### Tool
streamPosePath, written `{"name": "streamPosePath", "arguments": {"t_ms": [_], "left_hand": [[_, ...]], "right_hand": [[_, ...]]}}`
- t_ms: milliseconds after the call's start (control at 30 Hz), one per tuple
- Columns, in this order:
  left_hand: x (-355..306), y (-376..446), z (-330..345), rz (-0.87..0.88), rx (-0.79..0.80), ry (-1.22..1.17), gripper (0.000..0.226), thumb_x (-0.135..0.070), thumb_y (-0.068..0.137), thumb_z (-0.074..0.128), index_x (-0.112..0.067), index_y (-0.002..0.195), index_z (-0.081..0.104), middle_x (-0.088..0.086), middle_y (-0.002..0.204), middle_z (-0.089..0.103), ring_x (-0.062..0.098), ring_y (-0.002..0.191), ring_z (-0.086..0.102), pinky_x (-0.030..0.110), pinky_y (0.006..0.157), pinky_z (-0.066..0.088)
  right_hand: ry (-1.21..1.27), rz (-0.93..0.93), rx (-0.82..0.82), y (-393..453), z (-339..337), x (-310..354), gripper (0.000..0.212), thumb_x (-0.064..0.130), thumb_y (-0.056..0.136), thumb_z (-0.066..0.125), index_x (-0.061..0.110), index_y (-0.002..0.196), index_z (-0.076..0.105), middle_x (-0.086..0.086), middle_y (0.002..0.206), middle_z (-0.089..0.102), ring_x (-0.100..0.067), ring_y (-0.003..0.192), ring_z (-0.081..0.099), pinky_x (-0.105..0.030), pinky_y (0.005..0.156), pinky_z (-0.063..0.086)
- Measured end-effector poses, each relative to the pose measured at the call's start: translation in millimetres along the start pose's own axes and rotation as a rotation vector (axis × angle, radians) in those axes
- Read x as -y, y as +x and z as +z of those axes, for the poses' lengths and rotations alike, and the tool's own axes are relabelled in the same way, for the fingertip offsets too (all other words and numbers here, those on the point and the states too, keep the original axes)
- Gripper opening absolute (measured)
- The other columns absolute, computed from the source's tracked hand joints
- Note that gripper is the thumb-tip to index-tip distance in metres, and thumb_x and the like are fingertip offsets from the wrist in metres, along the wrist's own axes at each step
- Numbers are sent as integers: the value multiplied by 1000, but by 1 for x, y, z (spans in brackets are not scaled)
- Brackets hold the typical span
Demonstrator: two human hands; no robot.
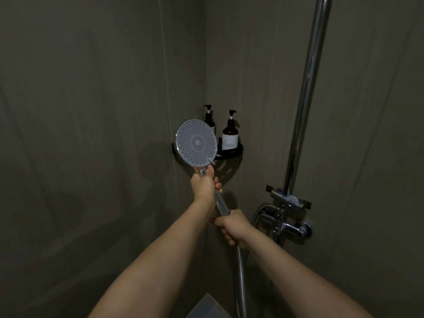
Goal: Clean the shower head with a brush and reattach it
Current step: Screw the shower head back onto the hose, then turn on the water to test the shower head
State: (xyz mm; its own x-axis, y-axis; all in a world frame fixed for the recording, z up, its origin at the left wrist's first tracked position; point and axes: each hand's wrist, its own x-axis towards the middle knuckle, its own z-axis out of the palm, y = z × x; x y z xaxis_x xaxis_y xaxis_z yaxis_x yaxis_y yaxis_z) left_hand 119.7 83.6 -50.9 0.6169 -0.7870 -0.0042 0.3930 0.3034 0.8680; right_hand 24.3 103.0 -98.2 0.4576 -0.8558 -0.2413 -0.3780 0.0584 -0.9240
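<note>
Round chrome shower head with grey nozzle face (196,142) stands up and far-left of my grips, handle slanting down-right to the metal hose (241,278). Left hand (205,182) wraps the handle's top; right hand (232,227) grasps the hose joint, nearer.

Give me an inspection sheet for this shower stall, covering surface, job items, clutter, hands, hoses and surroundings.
Surface: grey wall panels, dim light; damp-looking patches.
Job's things: shower head held up, nozzle face toward the camera; brush: nothing seen.
Clutter: two pump bottles on a black corner shelf.
Hands: left hand grips the handle below the head; right hand grips the handle's base where the hose joins.
Cables: metal hose hangs down from the right hand.
Surroundings: chrome riser pipe, holder bracket, mixer valve at right.
</note>
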Motion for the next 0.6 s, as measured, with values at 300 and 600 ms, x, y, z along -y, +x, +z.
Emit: {"name": "streamPosePath", "arguments": {"t_ms": [300,600], "left_hand": [[46,1,-26,-183,237,-11,18,-25,96,43,-13,87,53,2,72,53,13,65,53,25,64,48],[107,10,-54,-389,324,-112,24,-10,98,32,-9,98,56,7,91,58,19,86,56,35,84,45]], "right_hand": [[48,-23,-120,23,7,-60,22,17,83,66,20,68,51,-2,58,49,-12,47,45,-20,41,38],[161,60,68,49,-8,-123,31,13,83,67,16,64,43,-2,47,37,-8,35,33,-19,38,30]]}}
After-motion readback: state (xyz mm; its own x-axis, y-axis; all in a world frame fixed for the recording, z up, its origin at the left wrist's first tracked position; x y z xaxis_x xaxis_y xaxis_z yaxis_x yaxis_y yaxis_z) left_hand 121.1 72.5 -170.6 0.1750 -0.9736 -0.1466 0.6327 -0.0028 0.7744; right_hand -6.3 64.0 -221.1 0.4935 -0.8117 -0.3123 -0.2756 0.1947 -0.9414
